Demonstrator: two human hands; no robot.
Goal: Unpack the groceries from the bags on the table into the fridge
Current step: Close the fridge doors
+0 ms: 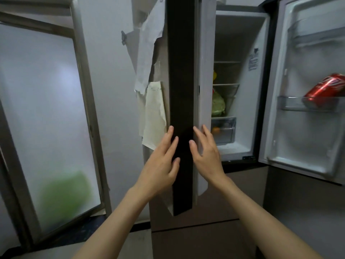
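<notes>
Low in the frame both forearms reach up to the middle. The left hand (160,161) and right hand (205,152) flank the dark edge of the left fridge door (182,109), which is seen edge-on; the fingers (170,133) of both are straight and loose, grasping nothing, their tips touching or just beside the door edge.

Beyond it the fridge (240,43) stands open at upper right. On its shelves sit a green leafy bundle (218,105) and something yellow above it, with an orange item (216,130) in the clear drawer below. The right door (306,146) swings wide at the right edge of the frame, a red can (325,88) lying tilted in its rack.

No bags or table are in view, so the remaining groceries cannot be judged. The can is probably stiff, smooth and apt to roll; grip it round the middle. The greens look soft and light; cradle them from beneath.

At left, a frosted window (46,118); papers (155,113) hang on the wall by the door.
</notes>
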